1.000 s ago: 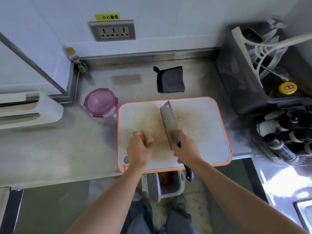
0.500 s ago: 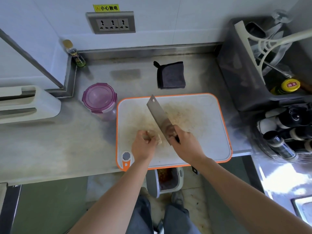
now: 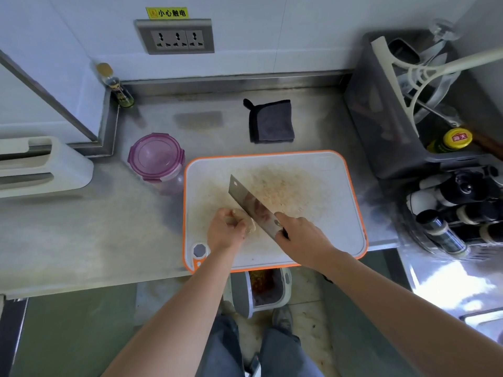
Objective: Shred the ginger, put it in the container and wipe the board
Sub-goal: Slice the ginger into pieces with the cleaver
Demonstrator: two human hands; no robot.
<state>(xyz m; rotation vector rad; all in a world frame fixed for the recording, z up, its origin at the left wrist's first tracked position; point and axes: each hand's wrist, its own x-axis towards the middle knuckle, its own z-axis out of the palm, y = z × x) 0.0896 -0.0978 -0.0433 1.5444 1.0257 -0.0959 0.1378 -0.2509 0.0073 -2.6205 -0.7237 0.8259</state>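
Note:
A white cutting board with an orange rim (image 3: 340,213) lies on the steel counter. My left hand (image 3: 224,232) is curled over a pale piece of ginger (image 3: 249,223) at the board's near left. My right hand (image 3: 302,240) grips the handle of a cleaver (image 3: 250,204); its blade slants up-left and its edge rests against the ginger. A round container with a purple lid (image 3: 156,156) stands just left of the board. A folded dark cloth (image 3: 272,121) lies behind the board.
A small bottle (image 3: 115,87) stands in the back left corner. A dark rack (image 3: 402,104) with utensils and a yellow-capped bottle (image 3: 453,138) fills the right side, with several dark bottles (image 3: 457,213) beside it. A bin (image 3: 262,289) sits on the floor under the counter edge.
The cleaver swung from pointing straight away to slanting up-left and came down against the ginger. My left hand shifted its hold on the ginger and stayed in place.

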